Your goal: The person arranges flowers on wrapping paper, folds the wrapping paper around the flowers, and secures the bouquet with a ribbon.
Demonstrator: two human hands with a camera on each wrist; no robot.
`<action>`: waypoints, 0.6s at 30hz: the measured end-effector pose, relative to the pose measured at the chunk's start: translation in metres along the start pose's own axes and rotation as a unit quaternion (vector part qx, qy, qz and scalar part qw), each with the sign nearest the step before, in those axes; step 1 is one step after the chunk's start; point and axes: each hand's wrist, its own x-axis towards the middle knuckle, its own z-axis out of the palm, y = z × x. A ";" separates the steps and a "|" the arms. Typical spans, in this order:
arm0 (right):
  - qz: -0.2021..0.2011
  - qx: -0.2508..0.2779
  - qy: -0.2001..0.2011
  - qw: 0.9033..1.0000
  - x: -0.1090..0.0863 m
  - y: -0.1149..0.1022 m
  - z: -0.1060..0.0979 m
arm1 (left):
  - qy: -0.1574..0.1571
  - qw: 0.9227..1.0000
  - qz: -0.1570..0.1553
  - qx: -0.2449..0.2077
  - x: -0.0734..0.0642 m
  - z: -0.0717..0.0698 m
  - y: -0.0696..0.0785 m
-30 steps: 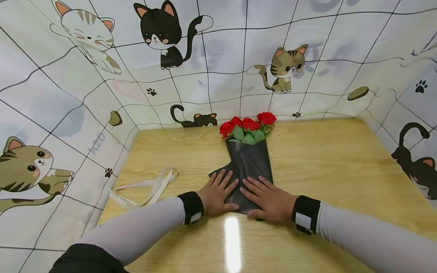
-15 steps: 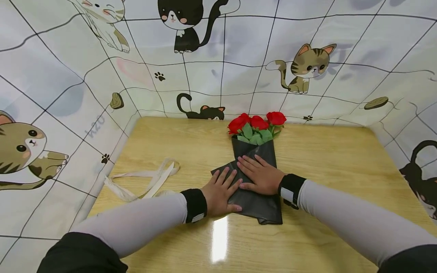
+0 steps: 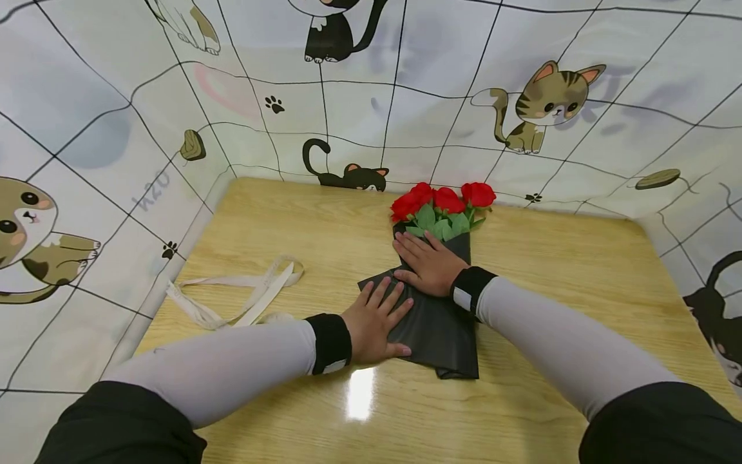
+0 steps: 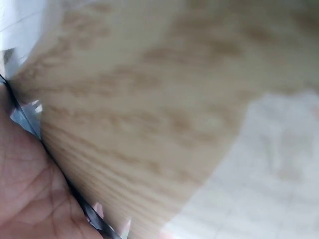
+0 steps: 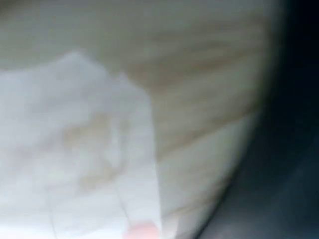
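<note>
A bouquet of red roses with green leaves lies on the wooden table, its stems hidden inside black wrapping paper. My left hand rests with spread fingers on the lower left flap of the paper, its thumb near the bottom edge. Higher up, just below the leaves, my right hand presses the paper with straight fingers. In the left wrist view, part of my left palm shows against the dark edge of the paper. The right wrist view is blurred, with a dark surface along its right side.
A loose cream ribbon lies in loops on the left of the table, near my left forearm. A white cloth backdrop printed with cats rises behind the table and along both sides.
My right hand has moved up the paper, from its bottom edge to just below the leaves. The left hand stays on the left flap. The head view has shifted slightly.
</note>
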 end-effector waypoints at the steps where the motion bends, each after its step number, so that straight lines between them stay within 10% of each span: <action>1: 0.004 0.000 0.003 1.000 0.004 0.000 -0.002 | -0.002 1.000 -0.001 0.003 -0.003 -0.005 -0.001; 18: 0.005 0.039 0.025 0.999 0.014 0.007 0.002 | -0.019 1.000 -0.007 -0.016 -0.005 -0.016 -0.021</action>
